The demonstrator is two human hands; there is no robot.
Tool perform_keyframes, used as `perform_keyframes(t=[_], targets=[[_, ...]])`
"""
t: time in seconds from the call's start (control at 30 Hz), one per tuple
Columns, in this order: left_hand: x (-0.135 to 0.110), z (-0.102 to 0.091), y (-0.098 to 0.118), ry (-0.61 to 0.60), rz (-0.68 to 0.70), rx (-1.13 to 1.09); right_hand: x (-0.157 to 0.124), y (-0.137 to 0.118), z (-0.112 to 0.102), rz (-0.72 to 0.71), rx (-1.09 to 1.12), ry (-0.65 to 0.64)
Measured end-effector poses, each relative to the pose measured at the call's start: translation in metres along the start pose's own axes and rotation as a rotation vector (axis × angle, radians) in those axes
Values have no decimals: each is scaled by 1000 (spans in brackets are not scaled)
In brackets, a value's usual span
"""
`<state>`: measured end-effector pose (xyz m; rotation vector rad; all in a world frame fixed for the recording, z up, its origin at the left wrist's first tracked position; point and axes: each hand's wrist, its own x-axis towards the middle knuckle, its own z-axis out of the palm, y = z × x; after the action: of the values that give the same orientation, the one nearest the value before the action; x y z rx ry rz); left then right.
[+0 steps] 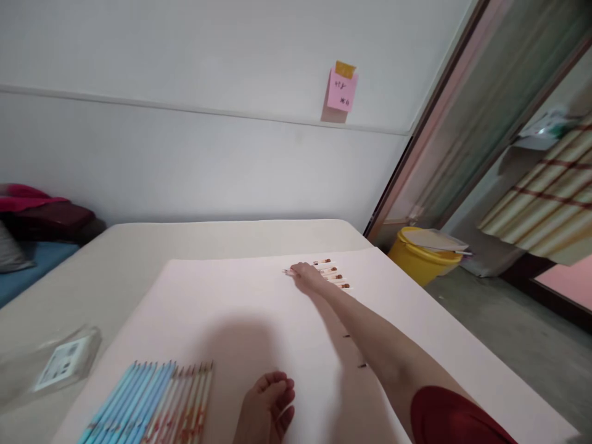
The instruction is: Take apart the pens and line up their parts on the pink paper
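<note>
My right hand [305, 274] reaches to the far right part of a pale pink sheet [222, 290]. Its fingers are closed on a slim white pen [287, 271], whose thin tip sticks out to the left; the rest is hidden by the hand. Beside that hand lie several slim white pens [340, 277] with brown-patterned ends, partly covered by it. Low in the view, my left hand [268, 407] hovers over the sheet, fingers loosely curled and apart, nothing in it. Left of it, blue pencils [127, 401] and cream pencils with reddish patterns [185, 401] lie side by side in a row.
Two small dark pieces [362, 365] lie on the sheet near my right forearm. A clear plastic packet [65, 364] with a white label rests on the table at left. Behind stands a white wall with a pink note [342, 89]. A yellow bin [423, 253] stands right of the table.
</note>
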<state>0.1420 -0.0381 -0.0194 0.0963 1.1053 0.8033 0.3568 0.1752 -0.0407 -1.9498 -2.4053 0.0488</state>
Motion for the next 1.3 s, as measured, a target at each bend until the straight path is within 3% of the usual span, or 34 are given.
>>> perform_keyframes(t=[0.2,0.5,0.77,1.3], targets=[[20,4,-6,8,-67,22,44,17,8,-43,-17,-3],[34,0,-15,-5,-74,25,73,2,17,-167,-5,16],[29,-4,-9,-29,-86,0,73,1,22,-199,1,19],[16,5,-3,-7,-80,-14,58,-7,15,-79,-50,84]])
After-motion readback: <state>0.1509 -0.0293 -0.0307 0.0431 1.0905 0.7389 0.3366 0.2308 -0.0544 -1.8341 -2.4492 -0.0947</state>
